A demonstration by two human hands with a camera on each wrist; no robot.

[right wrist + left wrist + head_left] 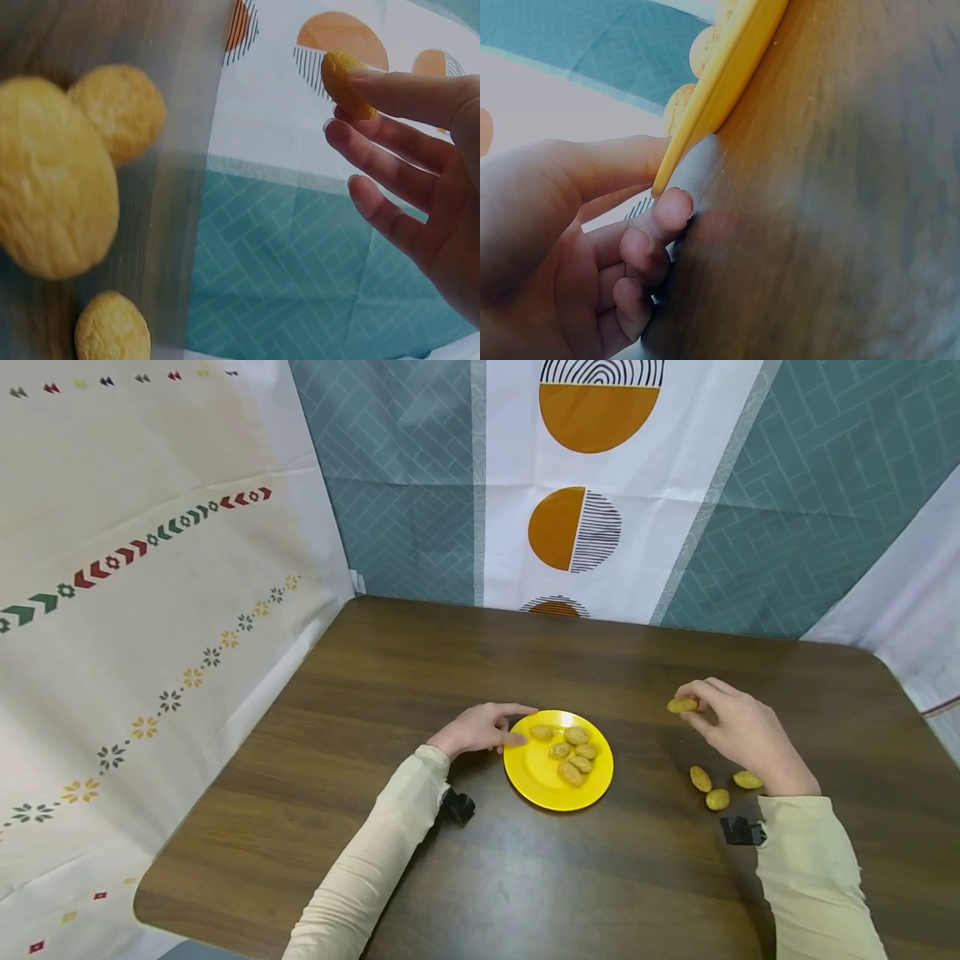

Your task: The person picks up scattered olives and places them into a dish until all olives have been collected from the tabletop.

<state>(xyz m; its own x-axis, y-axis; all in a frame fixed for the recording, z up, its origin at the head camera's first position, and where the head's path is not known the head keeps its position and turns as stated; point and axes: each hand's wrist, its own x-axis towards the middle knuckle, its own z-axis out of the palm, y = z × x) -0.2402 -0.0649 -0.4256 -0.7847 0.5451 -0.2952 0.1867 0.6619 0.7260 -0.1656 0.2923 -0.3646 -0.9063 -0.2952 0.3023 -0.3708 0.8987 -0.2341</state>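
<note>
A round yellow plate [538, 785] lies on the table with several small, oval yellow potatoes [570, 773] on it. At its left rim is my left hand [480, 729]. The left wrist view shows the thumb over the rim of the plate [731, 71] and the other fingers curled on its underside, so the hand grips the edge. To the right of the plate, my right hand [738, 727] is raised above the table. It pinches one small potato [341, 81] between thumb and fingertips. Below it, three loose potatoes [717, 799] lie on the table by the right wrist.
The brown wooden table [360, 693] has rounded corners. Behind it hangs a teal and white patterned cloth [405, 510], and a cream embroidered cloth [150, 677] hangs along the left side. A black wrist mount [742, 831] sticks out beside the right sleeve.
</note>
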